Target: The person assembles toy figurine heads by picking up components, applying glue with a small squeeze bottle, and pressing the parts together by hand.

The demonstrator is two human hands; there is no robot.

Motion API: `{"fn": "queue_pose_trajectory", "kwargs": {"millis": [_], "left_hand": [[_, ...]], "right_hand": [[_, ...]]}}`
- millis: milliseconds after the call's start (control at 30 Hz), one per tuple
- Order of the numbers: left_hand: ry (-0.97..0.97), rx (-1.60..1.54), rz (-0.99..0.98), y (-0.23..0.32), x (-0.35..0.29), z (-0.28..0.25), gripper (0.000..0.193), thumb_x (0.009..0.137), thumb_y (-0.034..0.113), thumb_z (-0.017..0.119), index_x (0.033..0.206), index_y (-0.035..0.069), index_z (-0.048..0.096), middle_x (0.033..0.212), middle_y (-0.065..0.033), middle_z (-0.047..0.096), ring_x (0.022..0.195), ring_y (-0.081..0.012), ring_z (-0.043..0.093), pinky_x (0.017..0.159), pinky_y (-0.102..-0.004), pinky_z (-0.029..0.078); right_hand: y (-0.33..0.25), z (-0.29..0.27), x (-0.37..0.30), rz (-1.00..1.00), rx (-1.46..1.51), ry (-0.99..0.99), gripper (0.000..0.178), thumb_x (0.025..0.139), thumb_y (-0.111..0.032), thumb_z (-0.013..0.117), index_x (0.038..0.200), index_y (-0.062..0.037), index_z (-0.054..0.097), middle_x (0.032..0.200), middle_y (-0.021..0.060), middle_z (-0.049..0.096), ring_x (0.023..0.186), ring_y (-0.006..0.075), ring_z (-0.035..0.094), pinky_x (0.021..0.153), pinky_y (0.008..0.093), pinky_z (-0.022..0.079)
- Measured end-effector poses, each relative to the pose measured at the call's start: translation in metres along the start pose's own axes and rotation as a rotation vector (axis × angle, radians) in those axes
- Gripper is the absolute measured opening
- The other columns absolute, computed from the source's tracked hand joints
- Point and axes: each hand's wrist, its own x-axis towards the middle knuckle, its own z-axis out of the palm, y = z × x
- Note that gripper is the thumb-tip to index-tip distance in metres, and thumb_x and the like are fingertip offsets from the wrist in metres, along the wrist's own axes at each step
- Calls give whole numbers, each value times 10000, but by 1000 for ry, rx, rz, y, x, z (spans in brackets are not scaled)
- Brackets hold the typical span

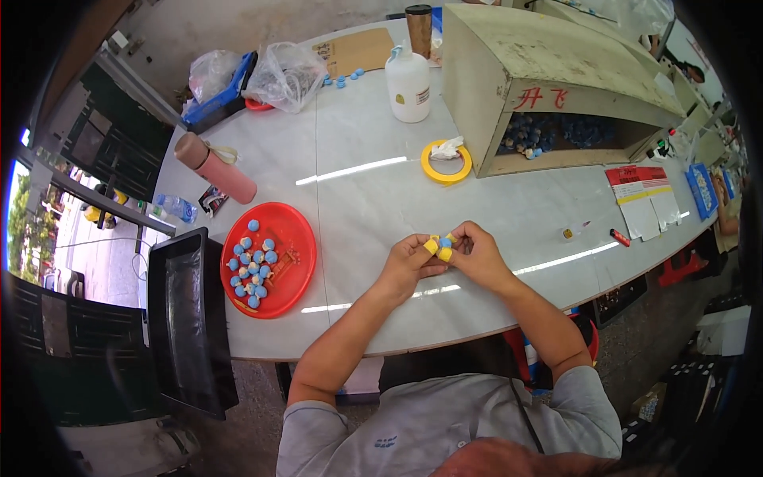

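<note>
Leftmost, a black tray (187, 318) hangs over the table's near left edge, and beside it a red plate (270, 258) holds a cluster of small blue caps (253, 266) with pale inserts; these look like finished pieces, so a fair batch seems done. Behind the plate lie a pink tube (216, 167) and a small water bottle (176, 208), and farther back sit clear plastic bags (282, 73) by a blue bin (218, 99).

At the middle of the white table (358, 191), the left hand (407, 264) and the right hand (477, 254) meet just above the surface. Both are closed narrowly, fingertips pinched together on a small blue cap piece (446, 241); yellow finger covers (439, 250) show on some of the tips. The piece is held between the two hands, well clear of the red plate. Whether its insert is already seated is too small to tell, so I judge this one to be mid-assembly.

Behind the hands lie a yellow tape ring (446, 161) with a white scrap inside, a white squeeze bottle (408, 83), a brown cup (418, 30) and a sheet of cardboard (356, 49) with a few loose blue caps near it.

To the right, a large weathered box (548, 71) lies on its side, its opening full of dark blue pieces (556, 131). That stock suggests a great deal is left to work through. Beyond it lie red-and-white cards (642, 191).
</note>
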Motion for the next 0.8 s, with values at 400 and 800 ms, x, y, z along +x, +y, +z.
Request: {"fn": "queue_pose_trajectory", "kwargs": {"millis": [400, 800], "left_hand": [[44, -28, 151, -1, 1, -1, 110, 945, 114, 564, 1016, 34, 541, 997, -116, 655, 839, -208, 681, 715, -284, 562], [12, -36, 144, -7, 4, -2, 77, 944, 105, 559, 973, 34, 564, 986, -115, 653, 816, -186, 660, 767, -323, 558]], "right_hand": [[1, 24, 9, 74, 178, -47, 212, 912, -161, 527, 776, -16, 455, 692, 24, 475, 654, 92, 410, 567, 279, 387], [10, 32, 1, -55, 204, 82, 191, 895, -87, 514, 750, -22, 408, 672, 39, 441, 633, 99, 388, 551, 283, 375]]}}
